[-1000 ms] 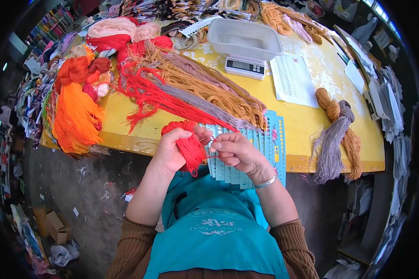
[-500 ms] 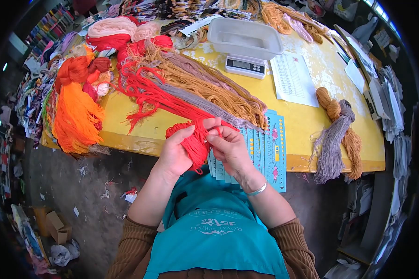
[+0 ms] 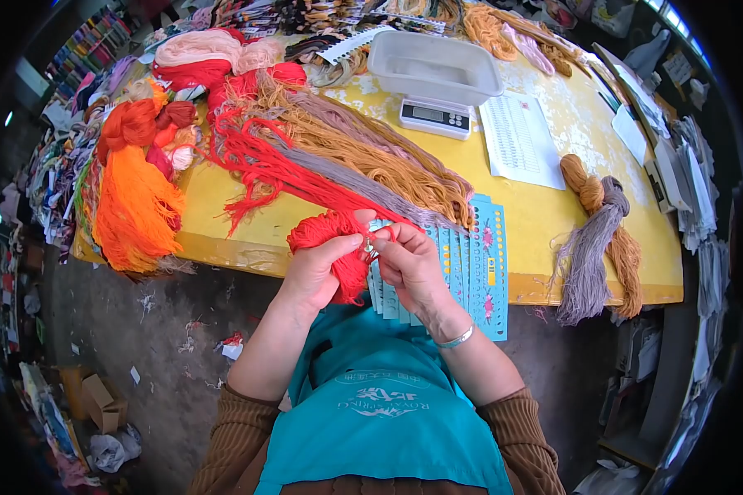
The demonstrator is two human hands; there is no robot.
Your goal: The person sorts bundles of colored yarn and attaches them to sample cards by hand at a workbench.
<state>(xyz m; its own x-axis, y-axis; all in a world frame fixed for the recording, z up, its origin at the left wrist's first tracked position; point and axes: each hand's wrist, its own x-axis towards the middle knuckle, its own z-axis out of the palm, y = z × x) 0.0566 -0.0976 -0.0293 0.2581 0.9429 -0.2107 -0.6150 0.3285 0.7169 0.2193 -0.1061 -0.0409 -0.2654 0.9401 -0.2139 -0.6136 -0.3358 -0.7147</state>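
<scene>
A bundled skein of red thread (image 3: pixel 320 229) is wrapped in my left hand (image 3: pixel 312 272), its thumb pressed across the loops. My right hand (image 3: pixel 411 266) is pinched on a strand of red thread at the skein's right side, and the fingertips of both hands nearly meet there. Long red threads (image 3: pixel 305 177) lie on the table just beyond my hands, beside grey thread (image 3: pixel 355 180) and golden-brown thread (image 3: pixel 380 161). Fanned blue cards with punched holes (image 3: pixel 489 272) stick out over the table edge under my right hand.
On the yellow table (image 3: pixel 520 223) are a digital scale (image 3: pixel 435 118) with a clear plastic tub (image 3: pixel 433 70), and a printed sheet (image 3: pixel 522 136). Orange thread (image 3: pixel 136 210) hangs over the left edge. Grey and brown skeins (image 3: pixel 590 239) lie at the right.
The red skein in my left hand has tipped slightly left and up. My left thumb has moved right, closer to my right fingertips. The table items have not moved.
</scene>
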